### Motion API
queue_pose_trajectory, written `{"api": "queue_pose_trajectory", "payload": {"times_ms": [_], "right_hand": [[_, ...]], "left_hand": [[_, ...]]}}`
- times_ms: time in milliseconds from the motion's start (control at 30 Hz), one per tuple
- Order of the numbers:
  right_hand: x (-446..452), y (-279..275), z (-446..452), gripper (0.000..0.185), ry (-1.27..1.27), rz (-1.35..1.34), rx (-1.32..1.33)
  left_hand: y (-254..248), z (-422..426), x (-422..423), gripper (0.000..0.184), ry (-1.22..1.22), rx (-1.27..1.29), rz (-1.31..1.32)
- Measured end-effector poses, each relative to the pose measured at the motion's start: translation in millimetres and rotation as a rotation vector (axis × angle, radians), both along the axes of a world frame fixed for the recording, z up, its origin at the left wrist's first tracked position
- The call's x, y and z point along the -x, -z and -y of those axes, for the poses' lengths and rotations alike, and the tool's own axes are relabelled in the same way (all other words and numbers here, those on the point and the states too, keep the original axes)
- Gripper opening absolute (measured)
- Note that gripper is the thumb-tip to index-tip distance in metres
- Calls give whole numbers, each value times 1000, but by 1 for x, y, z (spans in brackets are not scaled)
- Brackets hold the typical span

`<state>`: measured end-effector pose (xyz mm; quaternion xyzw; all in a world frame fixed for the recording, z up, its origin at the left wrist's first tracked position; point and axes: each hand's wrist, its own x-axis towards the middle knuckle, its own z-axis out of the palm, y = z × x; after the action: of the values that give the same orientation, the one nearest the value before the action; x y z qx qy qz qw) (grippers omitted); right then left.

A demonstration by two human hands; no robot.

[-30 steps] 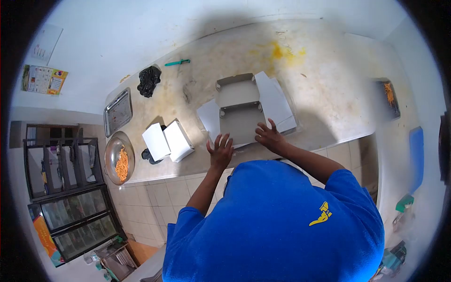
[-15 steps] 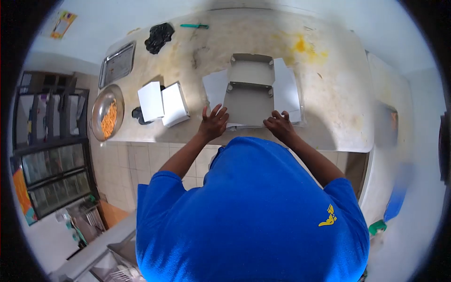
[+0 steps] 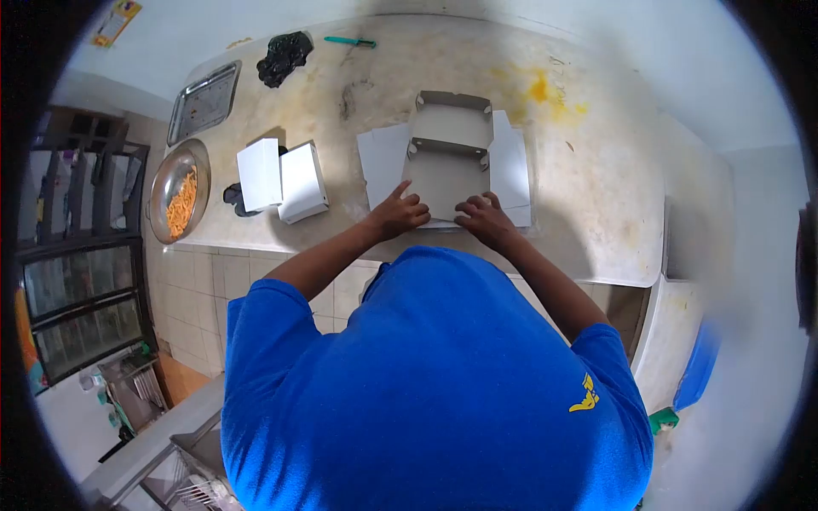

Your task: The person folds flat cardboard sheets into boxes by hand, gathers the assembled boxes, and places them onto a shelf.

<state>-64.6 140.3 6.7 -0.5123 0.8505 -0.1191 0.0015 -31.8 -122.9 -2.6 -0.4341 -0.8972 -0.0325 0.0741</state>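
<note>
A cardboard box (image 3: pixel 445 177), grey inside, lies opened out in front of me, its lid half (image 3: pixel 450 122) folded back on the far side. Raised walls with corner tabs stand around the lid and along the fold. At the near left corner, my left hand (image 3: pixel 399 215) grips the box's edge, its index finger pointing up along the side. My right hand (image 3: pixel 489 223) has its fingers bent over the near right edge. Under the box lie flat white cardboard sheets (image 3: pixel 511 175), spread to both sides.
To the left are two white boxes (image 3: pixel 302 180), a metal bowl (image 3: pixel 201 204) of orange strips and a metal tray (image 3: pixel 204 102). Farther back lie a black plastic bag (image 3: pixel 284 60) and a green-handled knife (image 3: pixel 349 41). A yellow stain (image 3: pixel 538 89) marks the table (image 3: pixel 596 196).
Both hands have come closer together along the near edge, with their fingers now on the box's corners. The whole view has shifted slightly.
</note>
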Motion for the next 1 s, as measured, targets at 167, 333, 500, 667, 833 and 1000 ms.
{"api": "queue_pose_trajectory", "payload": {"times_ms": [167,333,500,667,833,1000], "right_hand": [[2,15,-18,22,-87,51,-181],[21,31,-18,40,-153,-175,-139],[29,-4,-2,26,-97,13,-307],[45,7,1,27,-69,179,-381],[41,-6,-31,16,-145,46,-166],[39,9,-43,10,-218,8,-238]], "left_hand": [[8,-1,-4,8,84,44,-26],[6,-8,2,13,207,47,22],[9,-9,21,31,320,210,408],[-20,-2,33,52,322,156,326],[-16,1,29,61,236,205,444],[2,5,43,59,252,116,587]]}}
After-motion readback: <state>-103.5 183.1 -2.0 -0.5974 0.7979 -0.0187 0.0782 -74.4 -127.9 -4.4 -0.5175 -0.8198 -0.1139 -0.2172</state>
